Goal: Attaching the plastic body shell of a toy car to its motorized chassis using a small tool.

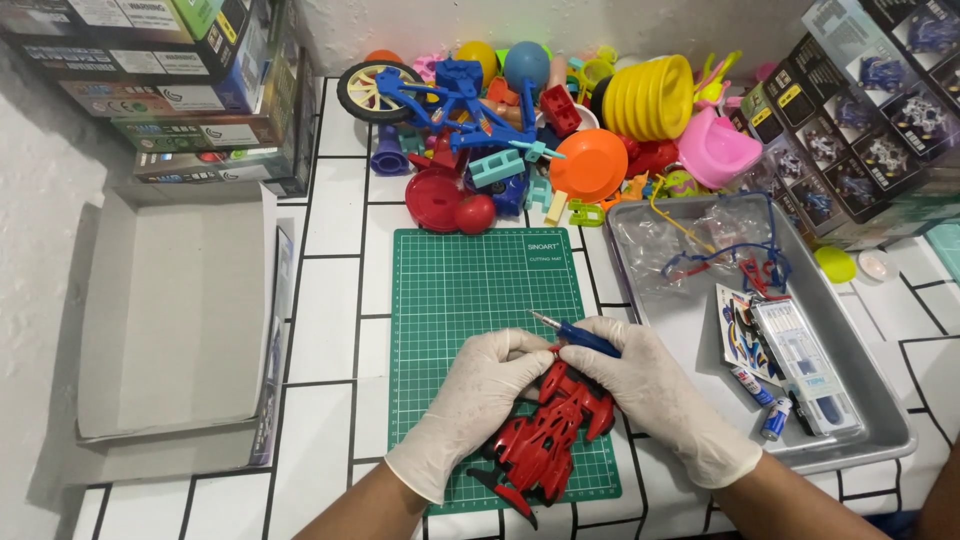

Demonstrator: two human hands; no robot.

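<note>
Both my hands wear white gloves and meet over a green cutting mat (470, 280). My left hand (480, 385) grips the front of a red toy car body shell (545, 440) that lies on the mat's near part. My right hand (650, 385) holds a small blue-handled craft knife (578, 336), its metal tip pointing up and left, just above the shell's front. The fingers of the right hand also rest against the shell.
A metal tray (890, 420) at the right holds a clear plastic bag, a sticker sheet, a small box and batteries. A pile of colourful plastic toys (540, 120) lies behind the mat. An open cardboard box lid (175, 310) sits left; stacked boxes stand in both back corners.
</note>
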